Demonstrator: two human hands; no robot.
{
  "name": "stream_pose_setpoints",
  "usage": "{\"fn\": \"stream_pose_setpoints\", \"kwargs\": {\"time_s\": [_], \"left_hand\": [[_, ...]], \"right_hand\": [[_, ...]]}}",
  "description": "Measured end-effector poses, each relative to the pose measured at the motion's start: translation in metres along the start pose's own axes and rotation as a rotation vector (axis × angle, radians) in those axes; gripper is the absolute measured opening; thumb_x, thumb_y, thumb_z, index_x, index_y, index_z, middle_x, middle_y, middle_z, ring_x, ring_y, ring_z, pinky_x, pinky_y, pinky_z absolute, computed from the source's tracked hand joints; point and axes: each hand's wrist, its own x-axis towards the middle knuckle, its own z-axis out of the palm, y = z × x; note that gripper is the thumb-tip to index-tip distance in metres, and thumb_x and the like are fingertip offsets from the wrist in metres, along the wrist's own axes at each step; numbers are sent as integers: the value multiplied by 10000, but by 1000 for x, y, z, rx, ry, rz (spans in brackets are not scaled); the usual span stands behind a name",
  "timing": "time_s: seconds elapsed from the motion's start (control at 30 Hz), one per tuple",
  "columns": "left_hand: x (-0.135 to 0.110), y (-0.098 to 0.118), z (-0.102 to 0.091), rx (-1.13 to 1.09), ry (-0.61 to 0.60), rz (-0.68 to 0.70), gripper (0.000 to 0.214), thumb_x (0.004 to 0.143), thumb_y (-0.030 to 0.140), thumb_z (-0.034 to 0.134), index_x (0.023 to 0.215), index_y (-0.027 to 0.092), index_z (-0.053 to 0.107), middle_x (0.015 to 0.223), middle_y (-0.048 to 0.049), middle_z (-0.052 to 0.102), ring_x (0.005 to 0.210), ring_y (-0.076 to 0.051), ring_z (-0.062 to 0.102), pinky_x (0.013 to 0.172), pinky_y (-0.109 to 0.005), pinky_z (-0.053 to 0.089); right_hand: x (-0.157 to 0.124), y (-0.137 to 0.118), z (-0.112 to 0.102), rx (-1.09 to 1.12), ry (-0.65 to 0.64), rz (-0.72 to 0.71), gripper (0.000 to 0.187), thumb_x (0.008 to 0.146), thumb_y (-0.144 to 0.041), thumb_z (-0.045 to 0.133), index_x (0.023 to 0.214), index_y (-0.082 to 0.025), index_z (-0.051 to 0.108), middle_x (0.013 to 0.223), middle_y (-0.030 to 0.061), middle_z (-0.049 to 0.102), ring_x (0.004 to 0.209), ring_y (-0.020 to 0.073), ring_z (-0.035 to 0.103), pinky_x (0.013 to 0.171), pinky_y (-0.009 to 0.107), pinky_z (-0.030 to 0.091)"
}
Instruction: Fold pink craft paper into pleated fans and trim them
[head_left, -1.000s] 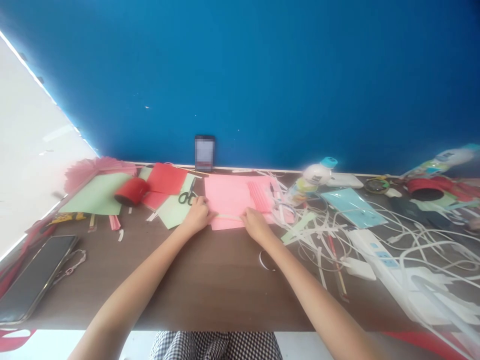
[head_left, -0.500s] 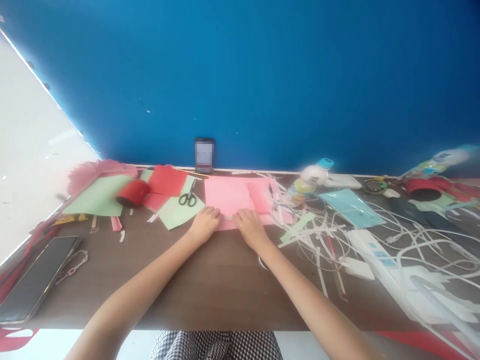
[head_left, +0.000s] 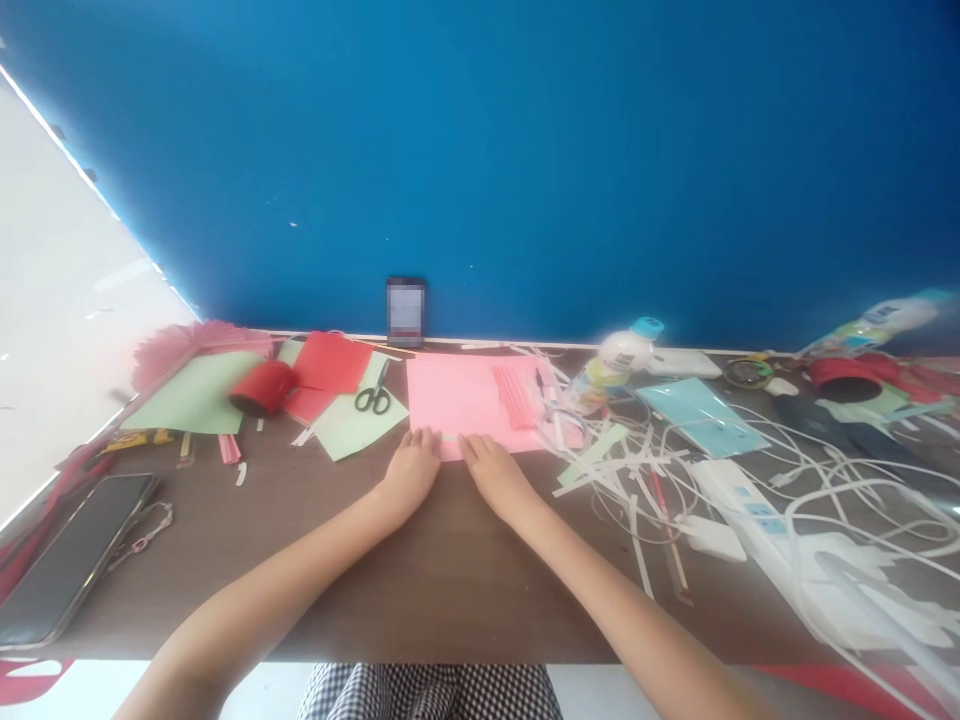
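Resting: the left hand point(head_left: 411, 470) and the right hand point(head_left: 491, 470) lie side by side at the near edge of the pink paper point(head_left: 457, 395).
Left hand: fingers stretched out flat, tips on the paper's edge, gripping nothing.
Right hand: fingers likewise spread flat, tips on the same edge, nothing held.
Pink paper: flat on the table point(head_left: 420, 580), in front of the phone point(head_left: 406, 311) that leans on the blue wall.
Left of paper: scissors point(head_left: 373, 398) on a green sheet point(head_left: 349, 428), with a red roll point(head_left: 259, 388) beyond.
Right of paper: a tangle of white cables point(head_left: 750, 470).
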Motion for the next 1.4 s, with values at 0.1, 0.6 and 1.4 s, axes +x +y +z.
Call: {"fn": "stream_pose_setpoints", "kwargs": {"time_s": [0.1,0.6,1.4], "left_hand": [[-5,-11,0,-73,-34,23,436,779,0,332,1202,47,428,1227,-217,483,1124,-253,481,923,-377,371],[11,-39,-19,-151,21,147,219,821,152,382,720,159,576,712,-90,581,725,-213,551,634,-304,405],[37,-66,-30,-294,-140,55,263,869,245,334,868,169,586,880,-79,621,797,-197,567,659,-283,410]], "right_hand": [[-11,14,-5,105,-25,-30,467,723,69,363,1138,-104,489,1062,131,549,988,213,484,787,338,456],[-8,31,-10,-107,16,-28,228,784,-15,394,675,-147,545,683,75,543,658,180,473,606,290,356],[30,51,-44,458,-213,273,162,800,-163,449,691,-159,569,724,26,585,637,124,510,575,237,371]]}}
